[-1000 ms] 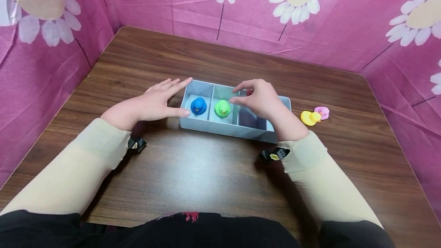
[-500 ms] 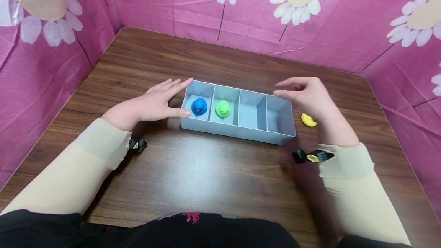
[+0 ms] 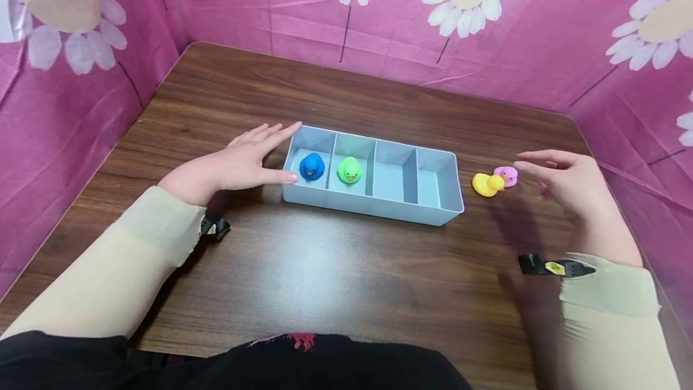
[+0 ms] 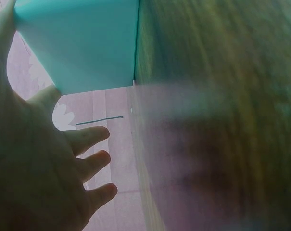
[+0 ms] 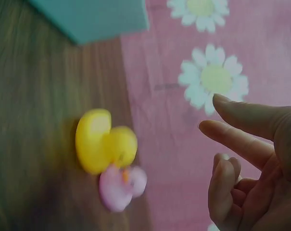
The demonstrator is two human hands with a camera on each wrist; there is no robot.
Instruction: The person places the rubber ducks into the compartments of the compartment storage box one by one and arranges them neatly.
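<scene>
A light grey box with four-way dividers lies across the table. In its leftmost compartment is a blue rubber duck, and beside that a green rubber duck. My left hand rests against the box's left end, fingers spread, thumb and index finger touching the rim. Right of the box sit a yellow rubber duck and a pink rubber duck, close together. Just right of the pink duck hovers my right hand, holding nothing; thumb and index finger point toward it, the other fingers loosely bent.
The brown wooden table reaches to a pink cloth printed with daisies, which hangs behind and at both sides. The two right-hand compartments of the box hold no duck.
My right hand has moved from over the box to the right, past the yellow duck, to beside the pink one. The left hand and the box have stayed put.
</scene>
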